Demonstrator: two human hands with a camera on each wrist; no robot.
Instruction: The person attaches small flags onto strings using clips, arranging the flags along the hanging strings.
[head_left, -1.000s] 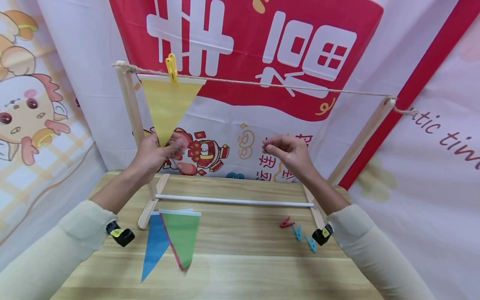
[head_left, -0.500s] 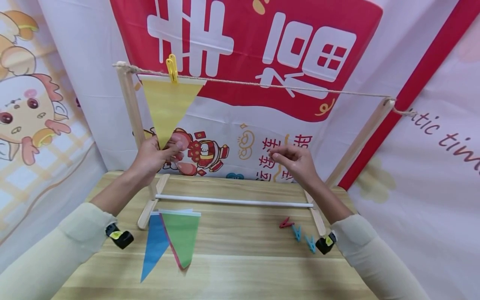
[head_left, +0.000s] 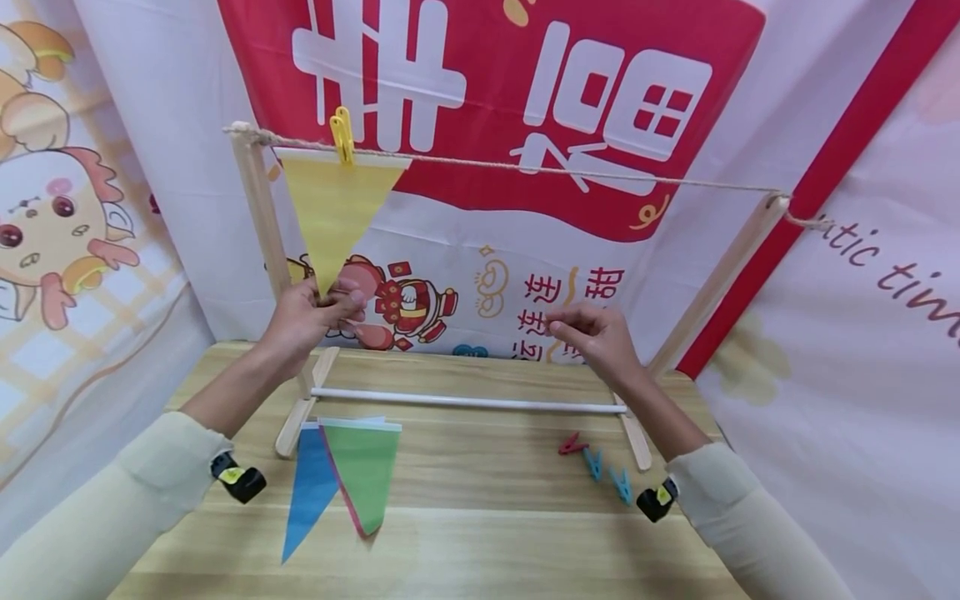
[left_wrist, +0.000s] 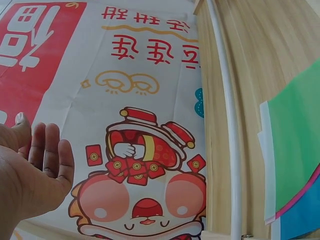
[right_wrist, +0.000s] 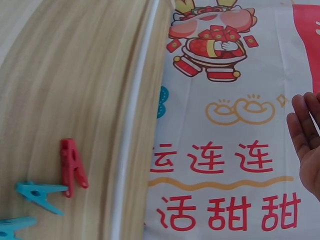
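Note:
A yellow triangular pennant hangs from a twine line, held by a yellow clothespin at its top edge. My left hand is at the pennant's lower point, which dips into the crook between thumb and index finger. In the left wrist view its fingers curve loosely with nothing visible between them. My right hand is raised to the right of the pennant, holding nothing, its fingers lightly bent. Green and blue pennants lie on the table, overlapping, with a pink edge showing beneath the green one.
Two wooden posts, left and right, carry the line, and a white rod joins their feet. A red clothespin and two blue clothespins lie at the table's right. A printed cloth hangs behind.
My right hand has drifted down and slightly to the right. My left hand stays at the pennant's point, its fingers shifting a little. The yellow pennant keeps its place.

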